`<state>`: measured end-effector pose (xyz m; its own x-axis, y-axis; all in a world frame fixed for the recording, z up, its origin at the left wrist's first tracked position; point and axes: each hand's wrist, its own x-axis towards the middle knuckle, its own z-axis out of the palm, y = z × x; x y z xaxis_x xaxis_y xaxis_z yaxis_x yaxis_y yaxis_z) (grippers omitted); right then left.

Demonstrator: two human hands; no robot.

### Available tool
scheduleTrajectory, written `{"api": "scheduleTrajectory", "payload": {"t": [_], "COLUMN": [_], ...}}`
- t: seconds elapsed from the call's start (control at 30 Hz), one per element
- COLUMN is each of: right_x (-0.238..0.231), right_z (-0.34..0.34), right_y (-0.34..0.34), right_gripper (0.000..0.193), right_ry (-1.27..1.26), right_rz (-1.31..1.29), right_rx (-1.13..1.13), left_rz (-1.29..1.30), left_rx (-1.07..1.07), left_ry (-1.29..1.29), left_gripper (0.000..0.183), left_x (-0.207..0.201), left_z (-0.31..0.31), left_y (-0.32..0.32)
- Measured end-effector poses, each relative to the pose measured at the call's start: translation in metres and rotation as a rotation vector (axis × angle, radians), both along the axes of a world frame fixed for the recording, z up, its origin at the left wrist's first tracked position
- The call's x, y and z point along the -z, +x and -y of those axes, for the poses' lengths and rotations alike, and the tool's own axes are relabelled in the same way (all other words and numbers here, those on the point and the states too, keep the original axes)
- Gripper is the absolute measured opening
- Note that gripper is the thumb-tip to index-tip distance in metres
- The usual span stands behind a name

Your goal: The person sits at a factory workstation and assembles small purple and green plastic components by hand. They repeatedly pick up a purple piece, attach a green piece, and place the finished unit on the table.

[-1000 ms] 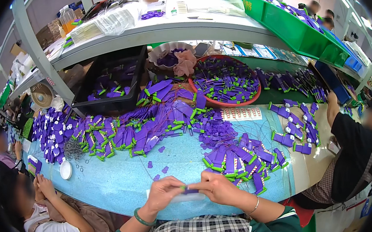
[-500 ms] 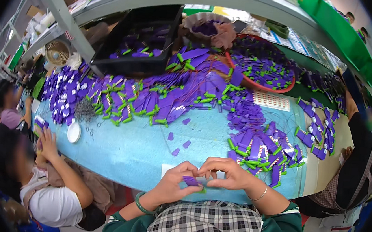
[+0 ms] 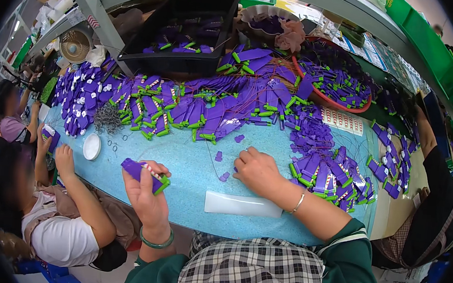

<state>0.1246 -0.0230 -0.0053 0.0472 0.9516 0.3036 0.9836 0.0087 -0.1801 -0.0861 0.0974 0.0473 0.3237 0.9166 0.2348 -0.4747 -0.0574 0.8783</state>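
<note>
Raised over the table's near left part, my left hand (image 3: 148,196) grips a flat purple piece (image 3: 133,169) with a bright green end and a red-and-white striped strip. A green bangle circles that wrist. My right hand (image 3: 259,171) rests on the tabletop with curled fingers, and a small flat purple cutout (image 3: 236,169) shows at its fingertips. Another small purple cutout (image 3: 224,177) lies just beside those fingers, and a similar purple scrap (image 3: 219,156) sits a little farther off. A glossy white strip (image 3: 242,205) lies between my forearms.
Heaps of purple-and-green pieces (image 3: 199,112) cover the table's far side. Behind them stand a black bin (image 3: 176,64) and a red basket (image 3: 367,106). A white dish (image 3: 92,147) and metal rings (image 3: 108,117) lie left. Co-workers sit on both sides; a metal shelf overhangs.
My hands have parted: the left moved left and up with the purple-and-green piece, and the right reached forward to a small purple cutout. The white strip is now uncovered. The view has shifted slightly.
</note>
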Motion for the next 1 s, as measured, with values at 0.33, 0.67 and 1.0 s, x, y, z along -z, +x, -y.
{"api": "scheduleTrajectory", "payload": {"t": [0.33, 0.67, 1.0], "right_x": [-0.002, -0.026, -0.033], "right_z": [0.020, 0.067, 0.083], "right_y": [0.014, -0.010, -0.011], "right_gripper": [0.007, 0.010, 0.016], "right_ry": [0.026, 0.137, 0.132], "right_rz": [-0.602, -1.112, -0.940], "right_rx": [0.129, 0.152, 0.199], "left_rz": [-0.378, -0.711, -0.707], "left_rx": [0.320, 0.772, 0.769], "left_ry": [-0.018, 0.386, 0.497], "left_gripper": [0.014, 0.008, 0.013], "left_x": [0.040, 0.052, 0.039], "left_z": [0.021, 0.072, 0.079], "left_y": [0.029, 0.061, 0.066]}}
